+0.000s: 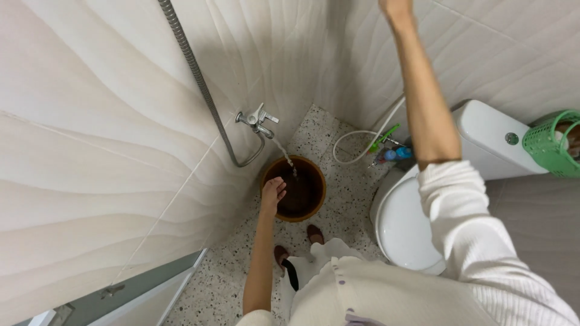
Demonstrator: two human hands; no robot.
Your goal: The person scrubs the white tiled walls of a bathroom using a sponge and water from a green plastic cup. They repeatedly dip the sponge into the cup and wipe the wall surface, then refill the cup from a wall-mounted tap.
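Bucket (295,189) first: it is round and brown, and it stands on the speckled floor (338,199) in the corner, right under the tap (258,121). I see a thin stream of water (286,156) falling from the tap into the bucket, and the inside looks dark and wet. My left hand (273,192) reaches down to the near left rim of the bucket. Its fingers curl loosely over the rim, touching it, but I cannot tell if they grip it hard. My right hand (396,7) is up high against the wall, at the very top edge of the view. Most of it is cut off, so I cannot tell if it is spread or closed. My right arm wears a white ribbed sleeve (477,241) pushed up past the elbow. A silver shower hose (199,78) runs down the wavy cream wall tiles and loops up to the tap. Just to the right of the bucket is a white toilet (402,223) with its lid shut. Its tank (492,136) is behind it, with a round button on top. A green basket (547,145) sits beside the tank. A thin white hose (362,142) lies curled on the floor between the bucket and the toilet, near some small colourful bottles (393,151). I see my two brown slippers (299,244) on the floor just below the bucket.
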